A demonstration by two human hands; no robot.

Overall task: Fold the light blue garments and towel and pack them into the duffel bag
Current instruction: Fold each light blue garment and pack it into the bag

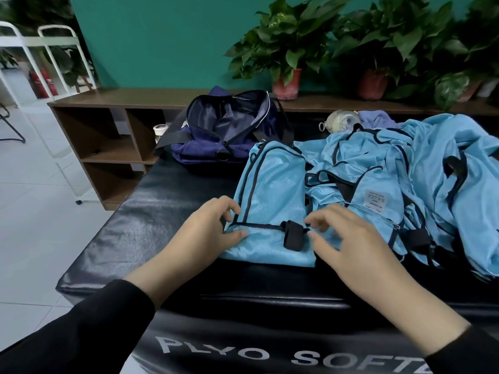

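A folded light blue garment [272, 195] with dark piping lies on the black padded box [151, 225] in front of me. My left hand [213, 228] pinches its near left edge between thumb and fingers. My right hand [345, 238] hovers at the garment's right edge with its fingers spread and slightly blurred, holding nothing that I can see. A heap of unfolded light blue garments [415, 184] spreads to the right. The navy duffel bag [229, 125] stands unzipped and gaping at the far side of the box.
A clear water bottle [340, 121] and a purple cloth [378, 118] lie behind the heap. A brown shelf unit [108, 136] with potted plants [289, 49] runs along the green wall. White tiled floor and white metal frames are to the left.
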